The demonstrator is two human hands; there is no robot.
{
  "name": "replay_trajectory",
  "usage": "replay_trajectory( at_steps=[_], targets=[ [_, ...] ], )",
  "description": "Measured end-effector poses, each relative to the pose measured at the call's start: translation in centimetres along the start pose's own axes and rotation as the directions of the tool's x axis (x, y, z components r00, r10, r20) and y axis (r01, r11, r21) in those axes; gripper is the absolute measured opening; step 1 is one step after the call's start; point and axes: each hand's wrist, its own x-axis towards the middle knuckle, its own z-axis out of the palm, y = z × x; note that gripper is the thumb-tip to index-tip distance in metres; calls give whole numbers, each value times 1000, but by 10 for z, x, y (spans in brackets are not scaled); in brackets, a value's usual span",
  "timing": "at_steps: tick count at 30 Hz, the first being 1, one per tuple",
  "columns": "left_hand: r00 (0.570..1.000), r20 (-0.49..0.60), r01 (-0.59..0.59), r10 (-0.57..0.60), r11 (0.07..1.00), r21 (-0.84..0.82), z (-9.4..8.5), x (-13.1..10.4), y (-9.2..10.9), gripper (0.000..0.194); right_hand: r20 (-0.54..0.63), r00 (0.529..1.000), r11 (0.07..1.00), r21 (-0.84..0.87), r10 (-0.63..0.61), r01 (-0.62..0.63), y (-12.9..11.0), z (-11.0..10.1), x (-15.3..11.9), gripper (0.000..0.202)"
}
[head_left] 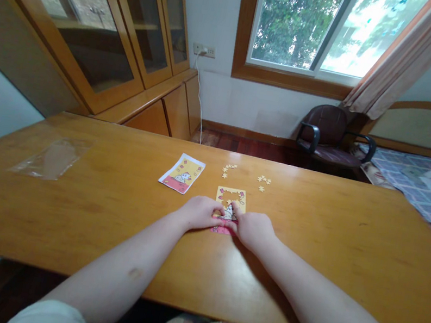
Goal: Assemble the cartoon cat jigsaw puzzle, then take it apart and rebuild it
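A small jigsaw puzzle lies flat on the table in front of me, with a yellow border, a white animal figure and a pink lower part. Its upper middle has a gap where the backing shows. From the left side, my left hand holds the puzzle, its curled fingers on the lower left part. My right hand bears on the right side, index finger on the picture by the gap and thumb near the pink part. Both hands partly cover the puzzle. Beyond it lie loose puzzle pieces and a second group of pieces.
Left of the puzzle lies a printed picture sheet with the same design. A clear plastic bag rests farther left on the wooden table. Behind stand a glass-door cabinet, an office chair and a bed.
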Motion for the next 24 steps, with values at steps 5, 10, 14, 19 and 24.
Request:
replay_trajectory(
  at_steps=[5, 10, 14, 19, 24],
  targets=[
    [999, -21, -36, 36, 999, 13, 0, -1, 0, 47, 2, 1000, 1000, -2, 6, -6, 0, 0, 0, 77],
    [996, -78, -46, 48, 999, 21, -2, -3, 1, 38, -12, 1000, 1000, 12, 9, -9, 2, 0, -1, 78],
    [991, -130, 23, -21, 1000, 17, -2, -3, 2, 37, -11, 1000, 999, 16, 29, -29, 6, 1, -2, 78],
    [990, -109, 92, -88, 995, 40, 0, 0, 4, 44, -7, 1000, 1000, 16, 21, -21, 6, 2, -2, 77],
    [993, -90, 86, -80, 995, 60, 1, 1, 5, 44, 9, 1000, 999, 32, 12, -13, 5, 2, 1, 75]
  ],
)
